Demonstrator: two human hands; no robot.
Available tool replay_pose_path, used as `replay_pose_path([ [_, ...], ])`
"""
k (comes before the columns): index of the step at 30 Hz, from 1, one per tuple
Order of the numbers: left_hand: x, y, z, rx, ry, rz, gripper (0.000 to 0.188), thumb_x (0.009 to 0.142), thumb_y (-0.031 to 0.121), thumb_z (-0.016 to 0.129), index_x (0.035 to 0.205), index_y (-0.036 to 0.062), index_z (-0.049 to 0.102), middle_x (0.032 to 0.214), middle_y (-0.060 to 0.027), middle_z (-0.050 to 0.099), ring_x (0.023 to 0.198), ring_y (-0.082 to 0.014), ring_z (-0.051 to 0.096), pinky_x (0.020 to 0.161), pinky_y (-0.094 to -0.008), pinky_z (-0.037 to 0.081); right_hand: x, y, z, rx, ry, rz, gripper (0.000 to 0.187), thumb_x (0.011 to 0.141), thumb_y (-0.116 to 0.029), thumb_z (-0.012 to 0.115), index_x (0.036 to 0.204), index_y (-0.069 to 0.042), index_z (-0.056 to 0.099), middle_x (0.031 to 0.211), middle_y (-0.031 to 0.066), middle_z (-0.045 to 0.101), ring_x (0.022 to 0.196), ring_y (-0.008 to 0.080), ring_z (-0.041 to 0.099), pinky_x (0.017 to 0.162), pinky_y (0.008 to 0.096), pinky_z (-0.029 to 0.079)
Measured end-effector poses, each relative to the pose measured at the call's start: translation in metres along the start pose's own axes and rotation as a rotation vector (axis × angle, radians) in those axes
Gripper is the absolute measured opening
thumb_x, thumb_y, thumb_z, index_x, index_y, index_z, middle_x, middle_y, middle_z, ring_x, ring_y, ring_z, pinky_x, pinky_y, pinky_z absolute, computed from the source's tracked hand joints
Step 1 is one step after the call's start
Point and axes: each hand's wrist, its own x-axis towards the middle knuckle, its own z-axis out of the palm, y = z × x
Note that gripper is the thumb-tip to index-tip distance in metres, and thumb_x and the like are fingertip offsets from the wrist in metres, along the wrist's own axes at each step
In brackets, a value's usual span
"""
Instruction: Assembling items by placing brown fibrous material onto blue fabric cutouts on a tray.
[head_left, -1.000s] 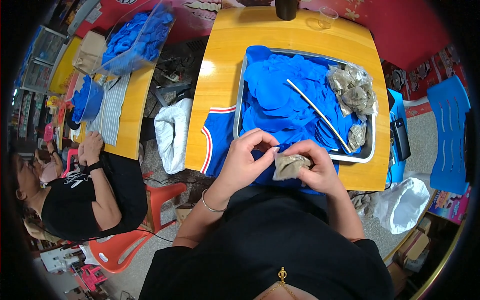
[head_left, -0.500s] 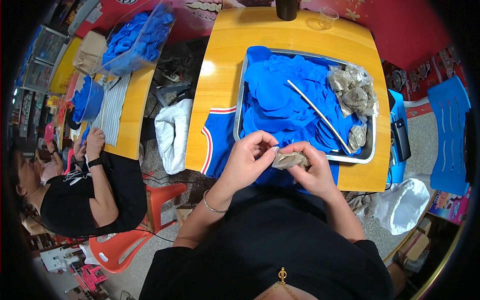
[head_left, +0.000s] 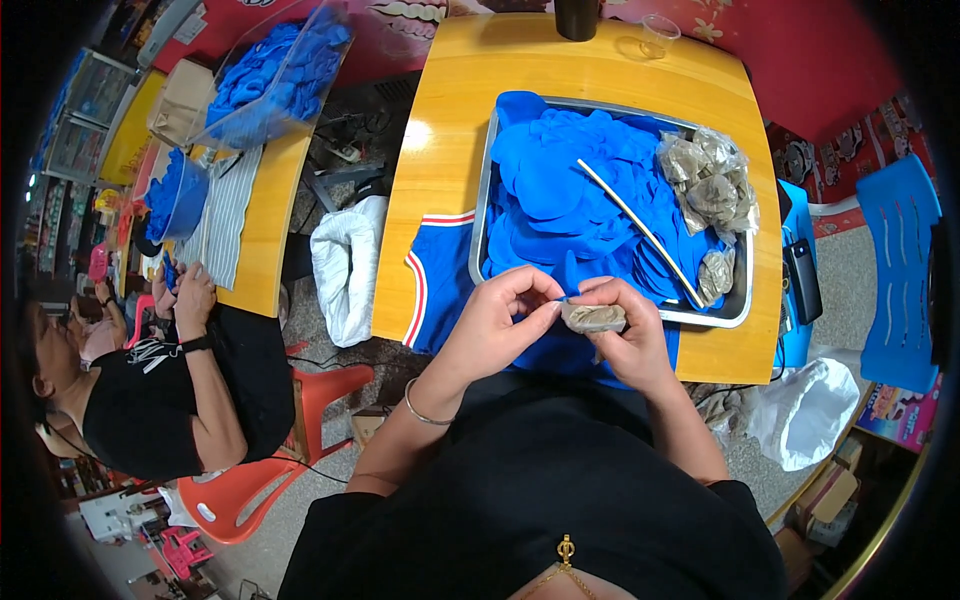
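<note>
Close above the near edge of a metal tray (head_left: 742, 270), both hands meet at a small clear plastic bag (head_left: 596, 319) of greyish-brown contents. My right hand (head_left: 637, 340) grips the bag, its thumb and fingers wrapped round it. My left hand (head_left: 510, 325) is closed in a pinch at the bag's left end; a bracelet circles that wrist. A bit of blue shows between the two hands' fingertips, but I cannot tell whether it is held. Behind them, the tray holds a heap of flat blue rounded cloth pieces (head_left: 545, 185).
Across the heap lies a pale stick (head_left: 640, 232); several similar filled bags (head_left: 708, 185) rest on the tray's right side. Blue cloth with striped trim (head_left: 440, 275) covers the wooden table's (head_left: 430, 130) near left. At left, a seated person (head_left: 150, 390) handles blue material beside a tub (head_left: 185, 205).
The bag has turned and shifted slightly right, and my fingertips have come closer together over it. A blue bit now shows between them. The person at left has moved their hands slightly.
</note>
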Motion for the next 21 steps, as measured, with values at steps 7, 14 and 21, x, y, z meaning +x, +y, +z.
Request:
replay_pose_path([
  [7,0.001,-0.003,0.006,-0.067,0.093,0.028,0.004,0.083,0.0,0.057,0.087,-0.0005,0.055,0.079,0.0004,0.054,0.067,-0.0023,0.049,0.058,-0.0169,0.041,0.002,-0.001,0.003,-0.146,0.091,-0.046,0.021,0.067,0.007,0.059,0.087,0.0,0.058,0.084,0.0103,0.061,0.075,0.0199,0.061,0.065,0.028,0.047],
  [14,0.002,-0.006,0.008,-0.166,0.108,-0.02,0.006,0.084,-0.001,0.056,0.089,-0.0011,0.055,0.08,-0.0004,0.055,0.07,-0.0024,0.05,0.06,-0.0164,0.041,0.004,-0.007,0.003,-0.433,0.114,-0.171,0.02,0.066,0.005,0.062,0.085,0.0,0.058,0.083,0.0129,0.06,0.074,0.0269,0.061,0.062,0.0313,0.048],
  [21,0.002,-0.018,0.011,-0.208,0.123,-0.01,0.006,0.083,-0.002,0.056,0.09,-0.0009,0.055,0.081,-0.0015,0.057,0.072,-0.0036,0.053,0.062,-0.0173,0.043,0.006,-0.008,-0.002,-0.437,0.01,-0.09,0.017,0.068,0.006,0.058,0.084,0.002,0.059,0.082,0.0127,0.062,0.074,0.024,0.062,0.063,0.0294,0.047],
])
